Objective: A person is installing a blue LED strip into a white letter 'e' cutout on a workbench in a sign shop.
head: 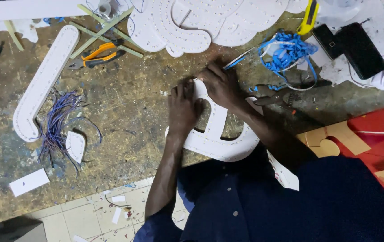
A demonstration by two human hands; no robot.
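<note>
A white cut-out letter panel point(214, 139) dotted with small holes lies on the worn workbench point(124, 107) in front of me. My left hand point(184, 107) presses flat on its upper left part. My right hand point(221, 85) grips the panel's top end, and a thin blue-and-white wire point(237, 58) runs from under its fingers toward a tangle of blue wire point(286, 51). What the fingertips pinch is hidden.
Orange-handled pliers point(98, 56) lie at the upper left beside a long white panel point(44, 80). A bundle of purple wires point(57, 125) sits beside it. Dark cutters point(277, 101), a yellow utility knife point(309, 17), a black phone point(362, 49) and large white panels point(192, 22) crowd the far side.
</note>
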